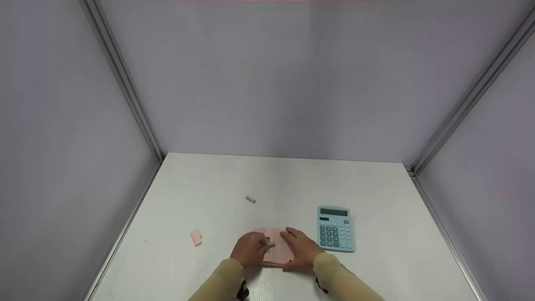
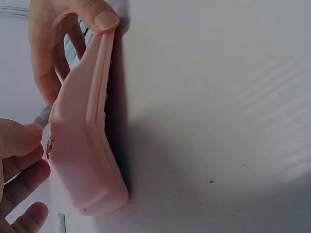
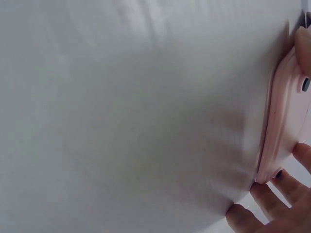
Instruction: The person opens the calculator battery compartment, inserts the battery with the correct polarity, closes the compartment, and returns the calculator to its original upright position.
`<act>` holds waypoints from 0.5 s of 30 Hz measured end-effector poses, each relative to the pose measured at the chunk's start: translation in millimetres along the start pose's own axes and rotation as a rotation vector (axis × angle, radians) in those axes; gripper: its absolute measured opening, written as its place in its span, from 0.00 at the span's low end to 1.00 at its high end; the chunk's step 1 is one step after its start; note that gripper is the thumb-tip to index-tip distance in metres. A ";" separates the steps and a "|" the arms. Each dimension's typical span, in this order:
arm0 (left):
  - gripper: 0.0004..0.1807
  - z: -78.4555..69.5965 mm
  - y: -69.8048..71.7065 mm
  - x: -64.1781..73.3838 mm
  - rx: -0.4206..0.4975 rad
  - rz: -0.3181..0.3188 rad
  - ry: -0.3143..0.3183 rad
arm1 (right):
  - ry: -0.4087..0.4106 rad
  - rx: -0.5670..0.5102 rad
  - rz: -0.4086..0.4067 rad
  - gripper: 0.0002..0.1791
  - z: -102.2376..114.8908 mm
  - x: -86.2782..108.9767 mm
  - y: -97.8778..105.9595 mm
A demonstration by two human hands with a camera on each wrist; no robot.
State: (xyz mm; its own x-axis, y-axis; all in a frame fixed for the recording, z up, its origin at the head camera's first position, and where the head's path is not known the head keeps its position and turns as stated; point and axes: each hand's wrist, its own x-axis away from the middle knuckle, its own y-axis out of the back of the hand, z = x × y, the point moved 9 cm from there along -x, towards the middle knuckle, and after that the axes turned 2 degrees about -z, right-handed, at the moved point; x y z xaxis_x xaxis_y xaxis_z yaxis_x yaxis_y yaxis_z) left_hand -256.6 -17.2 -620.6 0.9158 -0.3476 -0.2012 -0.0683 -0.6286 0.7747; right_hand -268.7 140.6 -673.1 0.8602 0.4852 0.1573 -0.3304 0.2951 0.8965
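A pink calculator lies face down on the table, with an opening in its back. My left hand pinches a small grey battery between thumb and fingers, right at that opening. The battery also shows past the fingertips in the left wrist view. With the thumb at the near edge and fingers across the back and far edge, my right hand grips the calculator's right part. Dark round feet show on its back in the right wrist view.
A second grey battery lies farther back on the white table. Off to the left is a small pink battery cover. A blue calculator lies face up beside my right hand. Grey panels enclose the back and sides.
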 end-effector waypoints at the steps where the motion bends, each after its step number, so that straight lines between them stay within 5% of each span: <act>1: 0.09 -0.6 -1.2 0.2 -0.006 0.008 -0.006 | 0.004 0.005 -0.001 0.61 0.3 0.1 -0.2; 15: 0.05 -11.6 -9.0 -7.1 -0.086 0.049 -0.079 | 0.001 0.005 -0.001 0.61 1.8 0.1 1.7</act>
State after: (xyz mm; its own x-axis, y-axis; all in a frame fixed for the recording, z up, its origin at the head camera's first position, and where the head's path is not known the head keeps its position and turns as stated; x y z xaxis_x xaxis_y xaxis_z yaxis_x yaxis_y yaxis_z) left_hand -257.9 -0.9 -619.2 0.8778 -0.4325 -0.2062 -0.0750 -0.5491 0.8324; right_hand -268.5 139.6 -670.9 0.8602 0.4854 0.1563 -0.3276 0.2911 0.8989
